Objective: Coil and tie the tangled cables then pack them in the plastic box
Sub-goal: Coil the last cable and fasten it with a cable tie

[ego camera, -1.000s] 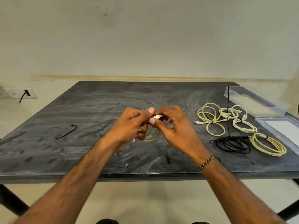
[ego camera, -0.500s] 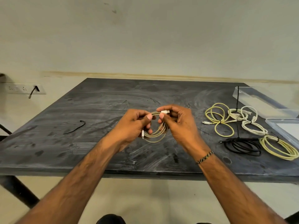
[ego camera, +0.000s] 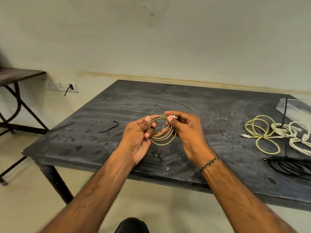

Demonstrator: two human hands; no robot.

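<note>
Head view. Both hands are raised above the centre of the dark table (ego camera: 117,105) and hold one beige cable (ego camera: 164,139) wound into a round coil of several turns. The left hand (ego camera: 138,138) grips the coil at its 9 o'clock side, thumb on top and fingers curled round the strands. The right hand (ego camera: 186,132) holds the coil at its 3 o'clock side, with thumb and forefinger pinching the white plug (ego camera: 173,117) at about 1 o'clock on the coil. A braided bracelet (ego camera: 209,163) circles the right wrist. A short black tie (ego camera: 108,128) lies on the table at 9 o'clock from the hands, well apart from them. At 3 o'clock from the hands lie a yellow cable (ego camera: 261,134) tied in a figure of eight and, just beside it toward the right edge, a white cable (ego camera: 299,137); a coiled black cable (ego camera: 291,166) lies at about 4 o'clock. The clear plastic box (ego camera: 293,109) stands at 2 o'clock, at the table's far right corner, cut by the frame edge. A wall socket (ego camera: 62,86) and a second table (ego camera: 20,75) are at 10 o'clock
</note>
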